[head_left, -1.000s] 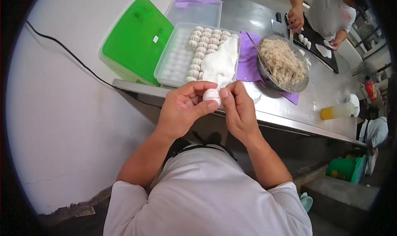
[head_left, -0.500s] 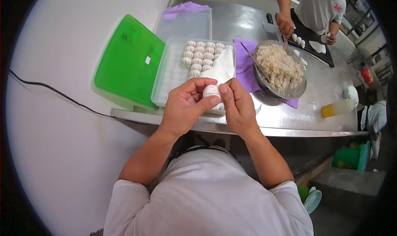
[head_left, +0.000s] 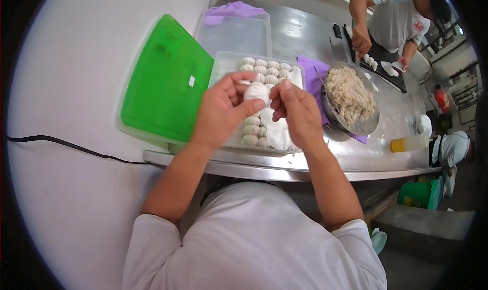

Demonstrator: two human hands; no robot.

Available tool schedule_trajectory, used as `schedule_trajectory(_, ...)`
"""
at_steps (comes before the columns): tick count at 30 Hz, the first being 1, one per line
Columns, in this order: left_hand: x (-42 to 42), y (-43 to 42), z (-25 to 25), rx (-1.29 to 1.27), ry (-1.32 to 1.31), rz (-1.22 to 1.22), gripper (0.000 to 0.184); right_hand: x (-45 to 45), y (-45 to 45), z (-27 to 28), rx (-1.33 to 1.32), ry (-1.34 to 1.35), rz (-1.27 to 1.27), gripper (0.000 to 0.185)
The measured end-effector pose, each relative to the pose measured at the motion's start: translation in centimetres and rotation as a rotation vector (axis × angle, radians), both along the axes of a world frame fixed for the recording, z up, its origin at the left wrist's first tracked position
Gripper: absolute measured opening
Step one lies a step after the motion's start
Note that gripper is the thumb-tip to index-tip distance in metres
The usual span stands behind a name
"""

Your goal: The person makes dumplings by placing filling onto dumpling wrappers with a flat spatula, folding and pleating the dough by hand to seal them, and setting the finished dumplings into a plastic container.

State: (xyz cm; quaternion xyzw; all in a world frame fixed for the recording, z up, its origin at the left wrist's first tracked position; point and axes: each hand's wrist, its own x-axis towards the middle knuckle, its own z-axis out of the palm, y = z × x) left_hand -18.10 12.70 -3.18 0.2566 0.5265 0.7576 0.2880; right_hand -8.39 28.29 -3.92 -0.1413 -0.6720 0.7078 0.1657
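A round white pleated dumpling (head_left: 256,94) is held between the thumb and fingers of my left hand (head_left: 222,103), over the clear plastic tray (head_left: 233,141). Close to its right side, my right hand (head_left: 296,108) has thumb and fingers pinched together; whether they hold anything is too small to tell. Rows of pleated dumplings (head_left: 272,72) fill part of the tray beneath, and a white cloth (head_left: 277,130) covers some of them. To the right stands a metal bowl (head_left: 333,109) of pale filling (head_left: 351,94), on a purple cloth (head_left: 312,69).
A green lid (head_left: 165,82) leans left of the tray, and another clear container (head_left: 234,36) lies behind it. Across the metal table (head_left: 300,23), a co-worker (head_left: 394,15) handles white dough at a black board. A yellow-filled bottle (head_left: 409,143) stands at right.
Both hands have moved up and out over the tray with the dumpling. My right fingers have drawn slightly away from its top. The view has shifted, and the co-worker's head now shows.
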Motion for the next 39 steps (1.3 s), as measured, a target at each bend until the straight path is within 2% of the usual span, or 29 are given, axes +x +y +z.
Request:
schedule_trajectory(1, -1.1, -0.2, -0.2, -0.004, -0.005, 0.008, 0.043, -0.3, 0.7, 0.4, -0.005, -0.015, -0.017, 0.039)
schedule_trajectory(3, -3.5, -0.5, -0.8, -0.164, 0.164, 0.13, 0.042, -0.7, 2.8, 0.1, 0.064, -0.066, -0.025, 0.041)
schedule_trajectory(4, -4.2, -0.6, -0.6, -0.173, 0.158, 0.141, 0.042, -0.9, 3.6, -0.1, 0.151, -0.089, -0.031, 0.036)
schedule_trajectory(6, -5.5, -0.8, -0.2, -0.367, 0.238, 0.117, 0.037, -1.2, 5.2, -1.4, 0.234, -0.111, -0.04, 0.029)
schedule_trajectory(7, -6.1, -0.6, -0.3, -0.562, 0.419, 0.126, 0.032, -1.4, 5.5, -1.8, 0.233, -0.126, -0.054, 0.024)
schedule_trajectory(8, -6.7, -0.1, -0.9, -0.572, 0.411, 0.135, 0.032, -1.4, 5.6, -2.1, 0.227, -0.131, -0.04, 0.024)
schedule_trajectory(10, -7.7, 1.2, -3.1, -0.88, 0.747, 0.04, 0.031, -1.5, 5.8, -2.9, 0.218, -0.151, -0.03, 0.023)
schedule_trajectory(11, -8.0, 1.6, -4.1, -0.888, 0.745, 0.042, 0.031, -1.5, 5.8, -3.3, 0.214, -0.149, -0.031, 0.022)
schedule_trajectory(13, -8.4, 2.4, -6.1, -0.903, 1.006, -0.07, 0.031, -1.4, 6.0, -3.6, 0.237, -0.154, -0.009, 0.022)
schedule_trajectory(20, -9.1, 3.3, -9.3, -0.797, 1.051, -0.145, 0.028, -0.9, 6.5, -3.5, 0.344, -0.14, -0.013, 0.021)
schedule_trajectory(23, -8.6, 3.2, -9.8, -0.777, 1.045, -0.077, 0.026, -0.9, 6.8, -3.6, 0.369, -0.153, -0.014, 0.022)
schedule_trajectory(26, -8.6, 3.1, -9.8, -0.775, 0.975, -0.086, 0.03, -0.9, 7.3, -3.3, 0.407, -0.175, -0.037, 0.021)
schedule_trajectory(28, -8.0, 3.2, -9.5, -0.885, 0.986, 0.056, 0.036, -0.5, 7.7, -2.8, 0.468, -0.217, -0.013, 0.019)
schedule_trajectory(30, -8.7, 3.3, -10.1, -0.879, 0.979, 0.025, 0.038, -0.3, 7.8, -3.0, 0.533, -0.249, 0.021, 0.018)
schedule_trajectory(32, -8.8, 3.4, -10.7, -0.867, 0.976, 0.008, 0.041, -0.2, 8.0, -3.6, 0.557, -0.331, 0.203, 0.015)
schedule_trajectory(33, -8.6, 3.4, -10.2, -0.892, 1.021, 0.045, 0.04, -0.1, 7.6, -3.1, 0.685, -0.385, 0.263, 0.014)
schedule_trajectory(34, -8.3, 3.4, -9.5, -0.918, 1.067, 0.078, 0.04, 0.1, 7.6, -3.0, 0.684, -0.391, 0.261, 0.014)
schedule_trajectory(36, -8.5, 3.5, -8.6, -0.885, 1.031, 0.081, 0.037, 0.3, 7.6, -2.9, 0.942, -0.396, 0.528, 0.019)
schedule_trajectory(39, -8.4, 3.4, -7.6, -0.842, 0.979, 0.066, 0.031, 0.8, 7.2, -2.9, 1.043, -0.419, 0.608, 0.022)
